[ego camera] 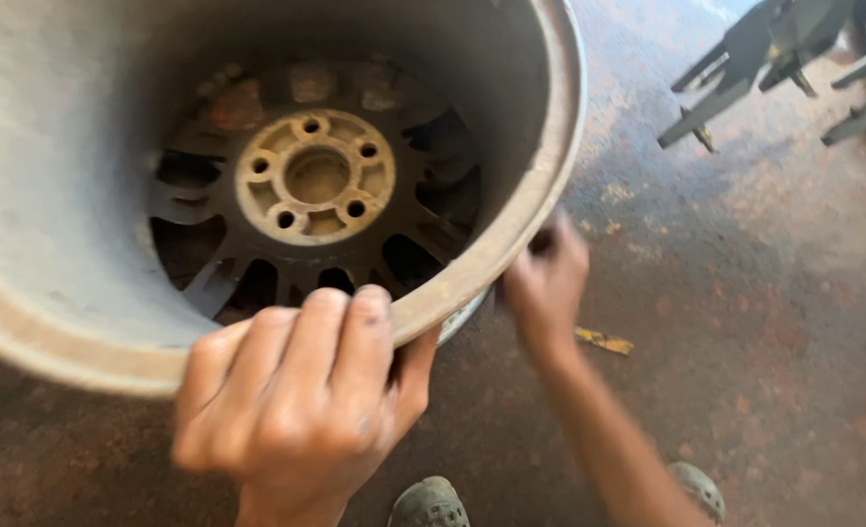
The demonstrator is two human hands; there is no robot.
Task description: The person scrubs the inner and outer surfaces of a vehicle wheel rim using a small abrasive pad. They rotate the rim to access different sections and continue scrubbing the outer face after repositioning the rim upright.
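Note:
A large grey alloy wheel rim (511, 234) fills the upper left, seen from its open inner side, with dark spokes and a tan hub (316, 178) with several bolt holes. My left hand (301, 400) grips the rim's near edge, fingers curled over the lip. My right hand (547, 283) is blurred, just right of the rim's lower right edge, pinching a small dark object I cannot identify.
The ground is stained reddish-brown concrete (745, 322). A small yellow scrap (604, 341) lies right of my right hand. Dark metal stands or tool legs (745, 68) sit at the top right. Two grey shoes (431, 505) show at the bottom edge.

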